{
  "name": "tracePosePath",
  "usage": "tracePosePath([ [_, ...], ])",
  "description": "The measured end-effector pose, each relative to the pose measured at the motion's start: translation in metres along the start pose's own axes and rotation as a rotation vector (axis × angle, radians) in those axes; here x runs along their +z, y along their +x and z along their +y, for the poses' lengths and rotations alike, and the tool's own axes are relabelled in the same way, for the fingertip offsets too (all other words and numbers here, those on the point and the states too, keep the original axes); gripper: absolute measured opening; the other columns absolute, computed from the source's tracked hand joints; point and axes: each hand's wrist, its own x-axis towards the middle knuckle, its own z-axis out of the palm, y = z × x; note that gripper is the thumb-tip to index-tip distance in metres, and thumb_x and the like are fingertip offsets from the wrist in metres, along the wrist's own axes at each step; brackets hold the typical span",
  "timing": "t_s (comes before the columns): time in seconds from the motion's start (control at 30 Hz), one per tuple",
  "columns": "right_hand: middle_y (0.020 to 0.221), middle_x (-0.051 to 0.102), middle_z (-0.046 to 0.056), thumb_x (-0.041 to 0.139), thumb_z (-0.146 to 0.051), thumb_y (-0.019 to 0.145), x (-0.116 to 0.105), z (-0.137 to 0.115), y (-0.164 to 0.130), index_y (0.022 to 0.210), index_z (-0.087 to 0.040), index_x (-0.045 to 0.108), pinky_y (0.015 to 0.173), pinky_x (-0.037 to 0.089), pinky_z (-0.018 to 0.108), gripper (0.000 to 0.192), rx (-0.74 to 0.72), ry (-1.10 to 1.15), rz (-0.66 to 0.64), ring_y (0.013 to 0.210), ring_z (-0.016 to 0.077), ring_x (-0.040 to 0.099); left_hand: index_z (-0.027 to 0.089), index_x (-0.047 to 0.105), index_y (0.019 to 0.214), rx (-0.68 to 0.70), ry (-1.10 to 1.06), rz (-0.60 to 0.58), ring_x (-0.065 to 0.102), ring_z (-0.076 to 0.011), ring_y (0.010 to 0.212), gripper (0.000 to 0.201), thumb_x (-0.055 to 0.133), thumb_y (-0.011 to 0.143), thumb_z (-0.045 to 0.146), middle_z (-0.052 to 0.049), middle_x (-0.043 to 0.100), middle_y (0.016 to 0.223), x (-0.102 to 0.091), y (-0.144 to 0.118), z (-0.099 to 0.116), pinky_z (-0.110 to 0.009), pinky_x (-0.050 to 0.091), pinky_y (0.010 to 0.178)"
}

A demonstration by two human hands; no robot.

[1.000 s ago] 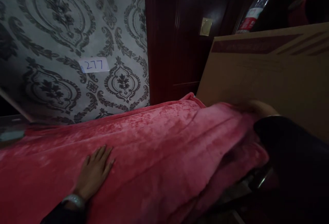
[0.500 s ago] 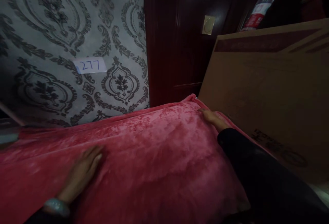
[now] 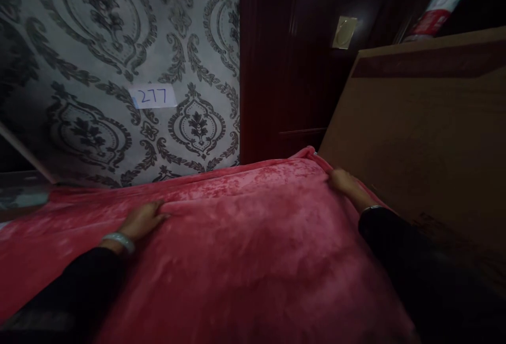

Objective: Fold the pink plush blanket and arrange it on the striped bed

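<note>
i see the left hand on the blanket, the right hand at its edge by the carton; a bottle shows above that, and a 277 note on the wall.

The blanket is mottled red-pink — the wallpaper, grey with dark medallions.

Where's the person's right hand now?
In the head view, the right hand is right of centre, at the edge of the pink blanket near its far corner, beside the cardboard box.
</note>
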Motion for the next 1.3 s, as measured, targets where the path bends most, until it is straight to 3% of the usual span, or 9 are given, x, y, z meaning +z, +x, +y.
tracePosePath([
  [0.17,0.115,0.065,0.019,0.043,-0.017,0.09,-0.023,-0.018,0.048,0.113,-0.012,0.071,0.079,0.043,0.033,0.037,-0.034,-0.057,0.089,0.096,0.0261,0.062,0.008,0.056,0.125,-0.127,0.238,0.061,0.067,-0.0316,0.109,0.046,0.03,0.1,0.037,-0.019,0.071,0.116,-0.047,0.011,0.007,-0.039,0.05,0.091],
  [0.27,0.12,0.063,0.021,0.039,-0.013,0.09,-0.011,-0.043,0.075,0.119,-0.009,0.068,0.084,0.043,0.033,0.042,-0.079,-0.016,0.107,0.102,0.0269,0.06,0.008,0.054,0.121,-0.159,0.341,0.065,0.066,-0.0318,0.107,0.046,0.03,0.102,0.042,-0.02,0.07,0.115,-0.063,0.032,0.007,-0.038,0.049,0.088],
  [0.43,0.122,0.067,0.017,0.046,-0.011,0.085,0.059,-0.073,0.08,0.126,-0.008,0.066,0.094,0.045,0.031,0.045,-0.14,0.038,-0.065,0.11,0.0255,0.059,0.002,0.057,0.119,-0.117,0.387,0.015,0.058,-0.0351,0.122,0.041,0.033,0.101,0.03,-0.025,0.063,0.127,-0.023,0.052,0.001,-0.043,0.045,0.099],
  [0.57,0.154,0.047,0.017,0.043,-0.017,0.093,0.099,-0.072,0.065,0.151,-0.012,0.047,0.106,0.043,0.036,0.058,-0.125,0.033,-0.141,0.135,0.0282,0.047,-0.002,0.05,0.134,-0.136,0.253,0.112,0.051,-0.0397,0.129,0.054,0.017,0.104,0.028,-0.028,0.056,0.136,0.021,0.051,-0.009,-0.053,0.045,0.101],
  [0.73,0.168,0.022,0.015,0.038,-0.027,0.1,0.094,-0.073,0.051,0.159,-0.016,0.032,0.114,0.037,0.042,0.06,-0.053,-0.001,-0.156,0.149,0.0293,0.03,0.001,0.048,0.142,-0.087,0.211,0.094,0.05,-0.0381,0.133,0.055,0.018,0.104,0.027,-0.026,0.054,0.144,0.029,0.054,-0.019,-0.052,0.043,0.106],
  [0.93,0.157,0.041,0.017,0.036,-0.039,0.103,0.057,-0.058,0.0,0.148,-0.02,0.05,0.114,0.027,0.064,0.05,0.135,-0.031,-0.144,0.142,0.0364,0.037,0.007,0.05,0.143,-0.077,0.274,0.069,0.056,-0.0378,0.13,0.054,0.017,0.103,0.022,-0.023,0.058,0.142,0.007,0.055,-0.005,-0.058,0.041,0.106],
  [1.1,0.148,0.05,0.017,0.041,-0.037,0.101,0.023,-0.031,-0.051,0.139,-0.02,0.058,0.111,0.029,0.063,0.045,0.329,0.003,-0.125,0.137,0.0368,0.041,0.008,0.056,0.14,0.206,0.262,0.036,0.052,-0.0361,0.136,0.052,0.029,0.099,0.026,-0.022,0.053,0.148,0.008,0.022,0.027,-0.058,0.039,0.112],
  [1.2,0.142,0.057,0.016,0.045,-0.036,0.098,0.008,-0.029,-0.078,0.132,-0.021,0.064,0.11,0.036,0.054,0.041,0.388,0.074,-0.079,0.132,0.0337,0.048,0.016,0.06,0.139,0.484,0.141,-0.081,0.053,-0.0288,0.137,0.052,0.045,0.093,0.036,-0.014,0.056,0.149,0.023,-0.03,0.045,-0.043,0.039,0.119],
  [1.3,0.143,0.057,0.013,0.041,-0.03,0.098,0.002,-0.038,-0.113,0.138,-0.02,0.061,0.112,0.038,0.042,0.046,0.406,0.162,0.065,0.133,0.0276,0.049,0.027,0.062,0.14,0.638,0.031,-0.115,0.053,-0.0292,0.138,0.054,0.052,0.091,0.046,-0.006,0.055,0.152,0.041,-0.096,0.058,-0.045,0.042,0.118],
])
